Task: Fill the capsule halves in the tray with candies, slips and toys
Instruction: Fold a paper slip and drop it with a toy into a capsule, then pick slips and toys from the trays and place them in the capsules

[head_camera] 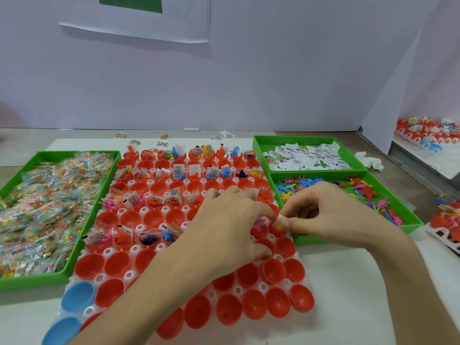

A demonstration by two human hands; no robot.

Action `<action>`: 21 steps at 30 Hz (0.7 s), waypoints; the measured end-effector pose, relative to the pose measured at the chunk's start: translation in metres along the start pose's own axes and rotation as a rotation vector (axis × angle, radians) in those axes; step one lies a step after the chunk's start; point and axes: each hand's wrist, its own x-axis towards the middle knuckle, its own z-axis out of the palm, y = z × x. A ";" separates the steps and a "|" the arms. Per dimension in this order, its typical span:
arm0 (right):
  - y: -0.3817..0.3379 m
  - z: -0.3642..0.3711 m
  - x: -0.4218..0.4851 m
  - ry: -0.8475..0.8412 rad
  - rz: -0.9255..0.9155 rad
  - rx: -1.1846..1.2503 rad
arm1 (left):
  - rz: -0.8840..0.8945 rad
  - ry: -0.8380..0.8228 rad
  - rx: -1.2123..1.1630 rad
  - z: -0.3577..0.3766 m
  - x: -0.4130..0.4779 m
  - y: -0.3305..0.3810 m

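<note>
A white tray point(135, 250) of red capsule halves point(90, 266) lies in front of me, with two blue halves point(78, 296) at its near left corner. Several far and middle halves hold candy packets, white slips and small toys. My left hand point(224, 222) lies over the tray's right middle, fingers spread down on the capsules. My right hand point(321, 210) pinches a small yellow toy with a white slip point(280, 224) at the tray's right edge. What is under my left palm is hidden.
A green bin of candy packets point(44, 210) stands at the left. Two green bins stand at the right: slips point(306, 155) behind, plastic toys point(348, 188) in front. Filled capsule trays point(428, 135) sit far right. Loose candy packets point(135, 141) lie behind the tray.
</note>
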 end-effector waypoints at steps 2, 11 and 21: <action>0.000 0.000 0.001 0.010 -0.013 -0.028 | 0.001 -0.001 0.000 0.000 0.000 -0.001; 0.000 -0.001 0.001 0.050 -0.030 -0.088 | -0.016 -0.039 -0.033 0.003 0.001 -0.004; -0.002 0.006 0.006 0.044 -0.007 -0.177 | -0.014 -0.016 0.008 0.008 -0.001 -0.003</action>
